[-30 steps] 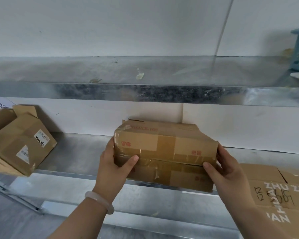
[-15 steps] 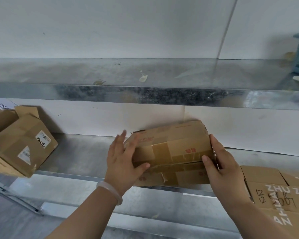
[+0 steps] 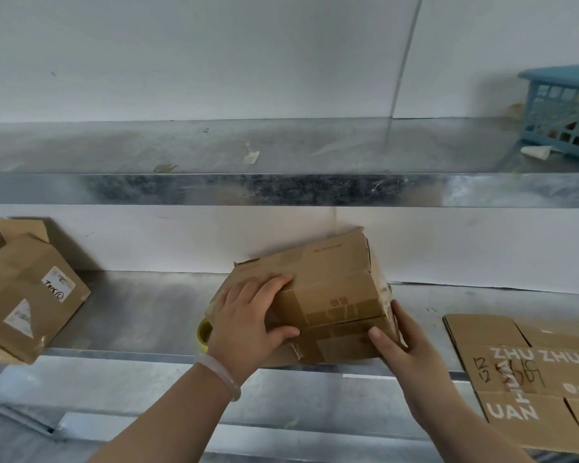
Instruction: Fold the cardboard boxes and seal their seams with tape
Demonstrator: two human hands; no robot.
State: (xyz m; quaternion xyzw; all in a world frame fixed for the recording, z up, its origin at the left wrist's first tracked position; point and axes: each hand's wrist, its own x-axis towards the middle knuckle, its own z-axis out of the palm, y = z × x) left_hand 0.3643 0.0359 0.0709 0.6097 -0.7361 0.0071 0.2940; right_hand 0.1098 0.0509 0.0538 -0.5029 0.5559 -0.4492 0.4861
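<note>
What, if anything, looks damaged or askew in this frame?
The box held by the left hand and right hand sits tilted on the lower shelf, its top-left flap edge ragged and old tape peeling on its front. The labelled box at left lies askew, overhanging the shelf edge.

a storeroom or packing area: galvanized metal shelf (image 3: 147,312) against a white wall, cardboard boxes (image 3: 24,295) on it.
</note>
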